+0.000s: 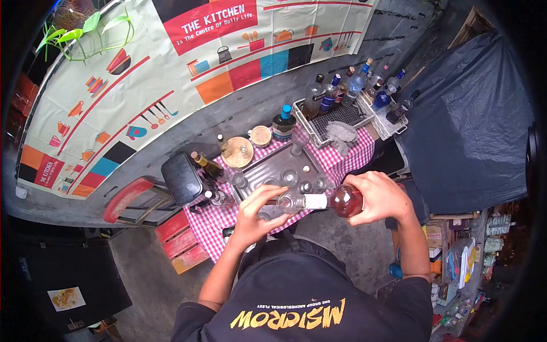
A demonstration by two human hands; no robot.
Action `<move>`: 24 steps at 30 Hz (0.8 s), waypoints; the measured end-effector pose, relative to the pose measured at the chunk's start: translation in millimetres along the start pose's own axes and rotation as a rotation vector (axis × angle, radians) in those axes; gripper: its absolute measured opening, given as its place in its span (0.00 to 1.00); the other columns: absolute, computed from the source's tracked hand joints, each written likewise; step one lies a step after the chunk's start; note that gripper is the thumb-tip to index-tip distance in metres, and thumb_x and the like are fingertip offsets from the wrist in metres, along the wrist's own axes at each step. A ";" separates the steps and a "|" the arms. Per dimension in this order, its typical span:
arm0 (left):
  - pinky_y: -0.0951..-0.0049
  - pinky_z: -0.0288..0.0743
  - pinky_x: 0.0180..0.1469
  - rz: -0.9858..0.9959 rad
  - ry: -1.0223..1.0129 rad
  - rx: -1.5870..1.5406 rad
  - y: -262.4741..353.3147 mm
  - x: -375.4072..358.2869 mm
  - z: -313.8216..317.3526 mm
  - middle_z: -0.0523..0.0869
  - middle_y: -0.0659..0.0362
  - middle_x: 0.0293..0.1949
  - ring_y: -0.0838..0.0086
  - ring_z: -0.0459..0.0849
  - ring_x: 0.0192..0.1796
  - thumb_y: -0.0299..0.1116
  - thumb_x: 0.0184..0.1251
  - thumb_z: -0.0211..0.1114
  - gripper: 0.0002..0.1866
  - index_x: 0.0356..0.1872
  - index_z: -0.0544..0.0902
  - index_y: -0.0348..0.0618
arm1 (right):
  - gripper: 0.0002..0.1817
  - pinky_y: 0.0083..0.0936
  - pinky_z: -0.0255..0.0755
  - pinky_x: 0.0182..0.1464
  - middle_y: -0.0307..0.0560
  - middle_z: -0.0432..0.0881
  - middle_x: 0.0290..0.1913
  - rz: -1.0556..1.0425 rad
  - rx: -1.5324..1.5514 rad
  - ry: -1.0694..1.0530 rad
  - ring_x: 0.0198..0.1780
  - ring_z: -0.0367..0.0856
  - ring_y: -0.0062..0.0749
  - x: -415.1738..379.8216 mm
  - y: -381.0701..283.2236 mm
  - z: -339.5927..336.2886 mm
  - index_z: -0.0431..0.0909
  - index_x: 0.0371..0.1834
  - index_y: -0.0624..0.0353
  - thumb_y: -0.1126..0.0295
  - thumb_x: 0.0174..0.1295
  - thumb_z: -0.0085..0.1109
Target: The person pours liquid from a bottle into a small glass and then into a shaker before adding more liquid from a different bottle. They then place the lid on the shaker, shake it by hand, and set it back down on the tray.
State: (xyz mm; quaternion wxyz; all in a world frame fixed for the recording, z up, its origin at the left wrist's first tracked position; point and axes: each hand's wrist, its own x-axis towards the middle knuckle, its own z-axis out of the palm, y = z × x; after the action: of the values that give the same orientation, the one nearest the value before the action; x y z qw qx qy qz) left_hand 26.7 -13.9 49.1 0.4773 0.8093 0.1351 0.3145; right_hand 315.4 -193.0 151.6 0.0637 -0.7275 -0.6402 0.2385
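Observation:
My right hand [379, 198] is closed round the body of a bottle [346, 202] of reddish-brown liquid. The bottle is tilted, its white neck [315, 202] pointing left. At the neck's mouth is a small clear glass [292, 201], gripped between the thumb and fingers of my left hand [257, 215]. Both hands are raised over the near edge of a metal tray [268, 165]. Several clear glasses stand on that tray, among them a tumbler [289, 176] and a taller glass [297, 142] at its back.
A pink checked cloth [353, 155] covers the table. A wire rack [319, 137] with several bottles and a grey rag [342, 137] stands at the back right. Left of the tray are a dark bottle [208, 166] and a black container [182, 178]. A red slatted bench [178, 242] adjoins the table.

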 end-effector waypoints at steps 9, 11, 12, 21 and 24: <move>0.65 0.93 0.58 -0.009 -0.003 -0.010 -0.2 -0.1 0.6 0.92 0.51 0.59 0.64 0.92 0.59 0.27 0.60 0.87 0.31 0.67 0.90 0.39 | 0.44 0.50 0.86 0.55 0.60 0.91 0.42 0.024 -0.016 -0.039 0.48 0.92 0.59 -0.6 0.9 -0.8 0.86 0.58 0.61 0.43 0.40 0.81; 0.65 0.93 0.58 -0.017 -0.004 -0.019 -1.2 -0.8 1.0 0.92 0.51 0.60 0.63 0.92 0.59 0.27 0.60 0.87 0.31 0.67 0.90 0.40 | 0.44 0.49 0.86 0.55 0.60 0.91 0.43 0.026 -0.025 -0.043 0.49 0.92 0.59 -0.8 0.4 -1.5 0.86 0.58 0.62 0.43 0.40 0.81; 0.65 0.93 0.58 -0.019 -0.004 -0.024 -1.7 -1.0 1.1 0.92 0.51 0.60 0.63 0.92 0.59 0.27 0.60 0.87 0.31 0.67 0.90 0.40 | 0.44 0.49 0.86 0.55 0.60 0.91 0.43 0.027 -0.029 -0.044 0.49 0.92 0.59 -1.1 0.1 -1.9 0.86 0.59 0.62 0.43 0.40 0.81; 0.64 0.93 0.59 -0.026 -0.013 -0.015 0.2 -0.3 0.4 0.92 0.51 0.60 0.62 0.92 0.60 0.27 0.60 0.87 0.31 0.67 0.90 0.40 | 0.33 0.47 0.87 0.47 0.55 0.92 0.35 -0.043 -0.039 0.101 0.40 0.94 0.56 -1.4 0.4 2.4 0.86 0.43 0.61 0.49 0.36 0.81; 0.64 0.93 0.59 -0.026 -0.012 -0.016 0.7 -0.4 0.8 0.92 0.51 0.60 0.62 0.92 0.60 0.27 0.60 0.87 0.31 0.67 0.90 0.39 | 0.33 0.46 0.87 0.46 0.55 0.92 0.34 -0.035 -0.036 0.096 0.40 0.94 0.56 -1.0 -0.7 1.0 0.86 0.42 0.61 0.49 0.35 0.81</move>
State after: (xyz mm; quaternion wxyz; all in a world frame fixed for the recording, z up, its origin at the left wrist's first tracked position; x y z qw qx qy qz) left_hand 26.9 -15.0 49.3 0.4885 0.8055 0.1403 0.3047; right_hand 314.3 -194.0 151.2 0.0854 -0.7278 -0.6532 0.1908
